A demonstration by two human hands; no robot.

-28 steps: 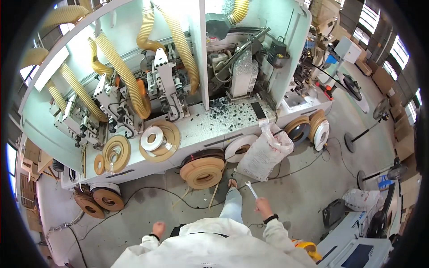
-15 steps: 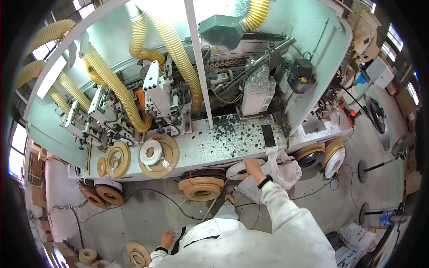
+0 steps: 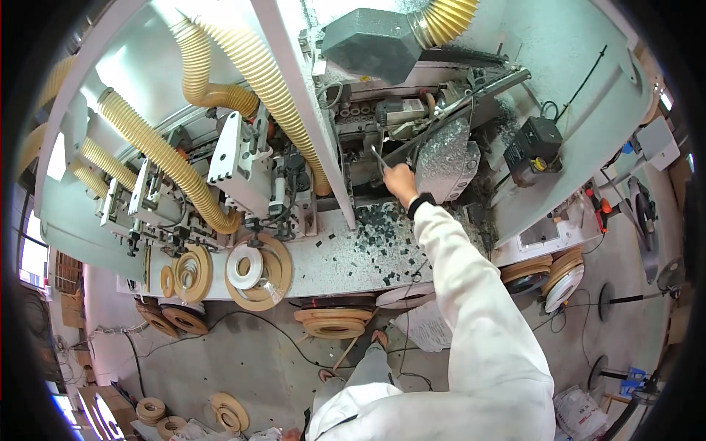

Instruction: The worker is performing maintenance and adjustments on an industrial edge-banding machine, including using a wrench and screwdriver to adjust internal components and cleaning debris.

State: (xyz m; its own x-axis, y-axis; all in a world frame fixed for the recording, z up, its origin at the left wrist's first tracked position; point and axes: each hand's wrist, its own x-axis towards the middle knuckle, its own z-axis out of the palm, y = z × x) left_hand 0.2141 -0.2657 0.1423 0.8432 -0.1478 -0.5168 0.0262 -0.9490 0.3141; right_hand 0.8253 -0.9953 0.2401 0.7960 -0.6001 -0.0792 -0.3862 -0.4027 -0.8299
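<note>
My right hand [image 3: 399, 183] reaches deep into the machine with its fingers closed round a slim metal tool [image 3: 378, 157]. The tool looks like a wrench, though its exact kind is too small to tell. Its tip points up and away, beside a dark opening left of the slanted grey metal housing [image 3: 446, 158], which is speckled with chips. Only a sliver of my left hand [image 3: 292, 435] seems to show at the lower edge, and its fingers are hidden.
Dark chips [image 3: 386, 235] litter the machine bed. A slanted metal bar [image 3: 478, 95] crosses above my forearm, and a white post [image 3: 305, 110] rises to the left. Yellow hoses [image 3: 268, 81] hang down. Edging rolls [image 3: 334, 322] stand below; a cable [image 3: 246, 312] crosses the floor.
My right hand has gone from the bed's front edge forward into the machine, carrying the metal tool. My left hand has dropped almost out of view. The view has shifted closer to the machine.
</note>
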